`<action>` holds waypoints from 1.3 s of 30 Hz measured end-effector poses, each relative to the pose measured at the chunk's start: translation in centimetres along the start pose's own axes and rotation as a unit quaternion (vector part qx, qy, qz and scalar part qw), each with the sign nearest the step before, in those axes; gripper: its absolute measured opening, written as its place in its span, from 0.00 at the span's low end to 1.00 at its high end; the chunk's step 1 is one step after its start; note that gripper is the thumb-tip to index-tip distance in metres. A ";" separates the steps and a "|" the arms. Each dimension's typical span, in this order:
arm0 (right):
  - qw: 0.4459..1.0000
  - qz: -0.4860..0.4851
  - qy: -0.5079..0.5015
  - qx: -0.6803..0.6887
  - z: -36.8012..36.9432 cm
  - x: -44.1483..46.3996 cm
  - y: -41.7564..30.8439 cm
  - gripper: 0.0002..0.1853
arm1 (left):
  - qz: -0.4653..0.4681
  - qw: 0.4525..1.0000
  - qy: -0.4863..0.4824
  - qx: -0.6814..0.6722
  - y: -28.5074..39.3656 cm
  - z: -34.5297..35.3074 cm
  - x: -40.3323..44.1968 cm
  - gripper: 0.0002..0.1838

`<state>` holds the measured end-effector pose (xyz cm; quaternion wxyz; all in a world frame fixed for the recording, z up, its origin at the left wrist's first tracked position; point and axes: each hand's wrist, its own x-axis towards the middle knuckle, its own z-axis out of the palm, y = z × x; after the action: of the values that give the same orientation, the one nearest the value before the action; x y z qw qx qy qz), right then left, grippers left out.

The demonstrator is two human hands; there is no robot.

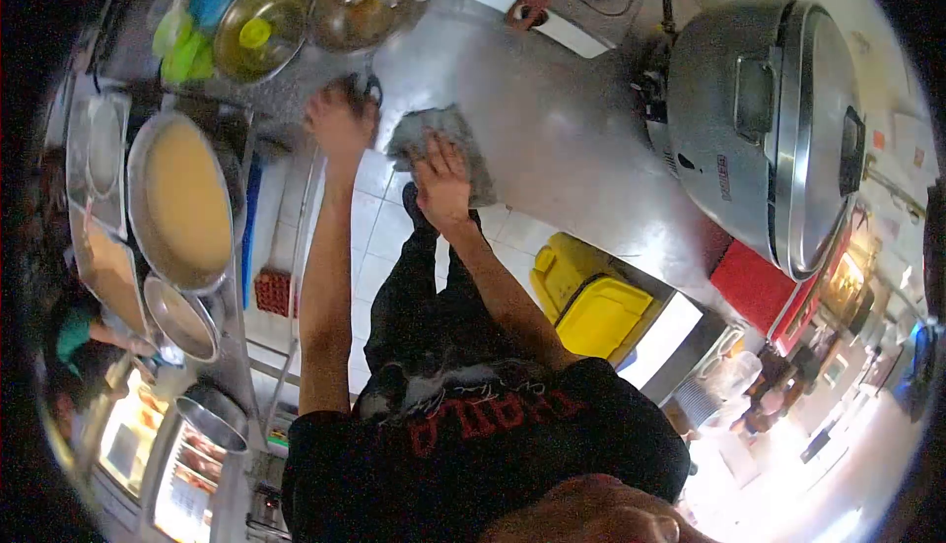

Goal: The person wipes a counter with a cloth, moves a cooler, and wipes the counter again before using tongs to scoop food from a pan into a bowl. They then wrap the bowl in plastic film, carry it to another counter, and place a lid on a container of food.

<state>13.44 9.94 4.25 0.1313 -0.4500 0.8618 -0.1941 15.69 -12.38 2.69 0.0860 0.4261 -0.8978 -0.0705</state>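
My right hand (pixel 442 180) presses on a grey cloth (pixel 473 164), its fingers laid over the fabric. The cloth lies bunched at the near edge of the steel counter (pixel 552 114). To the left, my left hand (pixel 338 124) is blurred, its fingers around a small dark object (pixel 367 90) with a shiny curved edge. What that object is cannot be made out. Two metal bowls stand beyond this hand: one bowl (pixel 363 6) has a little brown residue, the other bowl (pixel 281 16) holds a small yellow-green item.
A large steel cooker (pixel 749 129) stands on the right, near a red cloth (pixel 754 282). Below the counter is a yellow bin (pixel 601 311). At left, a big pot (pixel 182 203) holds tan liquid, beside a smaller metal bowl (pixel 182 318). Another person's arm (pixel 108 334) shows there.
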 end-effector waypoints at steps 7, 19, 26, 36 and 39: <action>0.926 0.311 0.161 -0.142 -6.2 -7.9 18.3 0.31 | 0.029 0.982 0.008 -0.186 0.0 -1.3 -1.0 0.30; 0.973 0.121 0.191 -0.037 -2.3 18.0 6.4 0.29 | -0.268 0.817 -0.129 -0.495 -1.2 -8.4 -14.3 0.11; 0.991 0.022 0.129 0.015 -2.5 16.9 6.9 0.35 | -0.320 0.775 -0.140 -0.527 -3.1 -12.9 -21.8 0.16; 0.979 -0.187 -0.057 0.052 0.1 10.1 -5.4 0.33 | -0.373 0.770 -0.053 -0.515 -7.0 -15.8 -26.2 0.12; 0.990 -0.125 -0.057 -0.037 -2.2 3.0 -1.1 0.36 | -0.396 0.764 -0.043 -0.508 -8.2 -16.0 -28.0 0.13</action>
<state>11.67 7.38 6.50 0.1381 -0.5691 0.7965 -0.1506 42.70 3.44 14.02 0.2156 0.6345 -0.4848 -0.5621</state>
